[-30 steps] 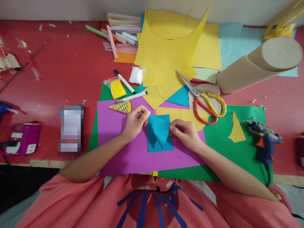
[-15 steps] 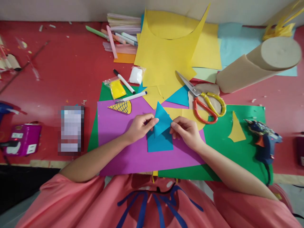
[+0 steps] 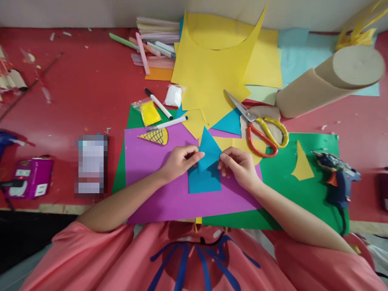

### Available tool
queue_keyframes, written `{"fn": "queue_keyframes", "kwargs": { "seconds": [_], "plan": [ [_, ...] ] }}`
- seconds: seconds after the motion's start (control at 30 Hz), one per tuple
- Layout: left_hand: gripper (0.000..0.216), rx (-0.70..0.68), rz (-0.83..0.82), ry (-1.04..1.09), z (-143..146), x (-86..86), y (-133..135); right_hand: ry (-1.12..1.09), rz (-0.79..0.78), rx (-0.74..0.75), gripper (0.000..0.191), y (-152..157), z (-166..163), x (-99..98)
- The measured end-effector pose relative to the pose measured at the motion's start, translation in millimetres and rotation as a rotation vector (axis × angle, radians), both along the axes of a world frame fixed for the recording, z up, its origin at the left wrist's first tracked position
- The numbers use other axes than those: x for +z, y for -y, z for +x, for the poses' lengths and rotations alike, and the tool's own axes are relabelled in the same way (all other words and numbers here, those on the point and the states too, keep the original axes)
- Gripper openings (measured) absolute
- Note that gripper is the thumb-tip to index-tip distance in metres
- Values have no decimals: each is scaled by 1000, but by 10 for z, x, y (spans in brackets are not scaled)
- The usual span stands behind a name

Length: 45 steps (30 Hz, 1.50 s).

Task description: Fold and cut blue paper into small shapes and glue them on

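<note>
My left hand (image 3: 179, 162) and my right hand (image 3: 238, 165) both pinch a blue paper triangle (image 3: 208, 150), one at each lower corner, with its tip pointing away from me. Right under it lies a flat blue paper piece (image 3: 204, 181) on a purple sheet (image 3: 169, 194). A yellow cone cutout with drawn lines (image 3: 155, 136) rests at the purple sheet's far left corner. The purple sheet lies over a green sheet (image 3: 291, 194).
Red-and-yellow scissors (image 3: 257, 125) lie beyond my right hand, a blue glue gun (image 3: 336, 180) at the right. Yellow sheets (image 3: 218, 64), markers (image 3: 160, 106), a beige foam roll (image 3: 330, 81), a small yellow triangle (image 3: 302, 165) and a purple device (image 3: 28, 178) surround the red table (image 3: 75, 89).
The blue paper was curled into a cone pointing toward me; it is now turned so its tip points away, held flatter between both hands.
</note>
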<state>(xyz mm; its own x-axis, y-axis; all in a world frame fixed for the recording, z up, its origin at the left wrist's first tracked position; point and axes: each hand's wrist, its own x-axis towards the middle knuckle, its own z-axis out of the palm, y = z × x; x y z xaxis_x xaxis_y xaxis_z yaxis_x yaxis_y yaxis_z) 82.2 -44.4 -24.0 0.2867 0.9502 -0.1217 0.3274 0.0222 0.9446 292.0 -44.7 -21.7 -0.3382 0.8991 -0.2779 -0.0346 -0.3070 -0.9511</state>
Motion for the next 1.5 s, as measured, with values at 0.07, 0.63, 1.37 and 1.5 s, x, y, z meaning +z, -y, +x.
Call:
{"fn": "queue_keyframes", "kwargs": {
  "seconds": [0.07,0.63,1.37,1.5],
  "plan": [
    [47,-18,9,-21,-4,-2,2,-1,1,-21,28,0,0,-8],
    [52,-88,-76,-35,-25,8,-1,-41,-45,-55,27,-4,15,-2],
    [51,-148,-142,-17,-45,41,4,-147,-79,-93,24,-44,35,9],
    [50,-41,8,-37,-66,19,-1,-160,-78,-44,24,-21,14,11]
  ]
}}
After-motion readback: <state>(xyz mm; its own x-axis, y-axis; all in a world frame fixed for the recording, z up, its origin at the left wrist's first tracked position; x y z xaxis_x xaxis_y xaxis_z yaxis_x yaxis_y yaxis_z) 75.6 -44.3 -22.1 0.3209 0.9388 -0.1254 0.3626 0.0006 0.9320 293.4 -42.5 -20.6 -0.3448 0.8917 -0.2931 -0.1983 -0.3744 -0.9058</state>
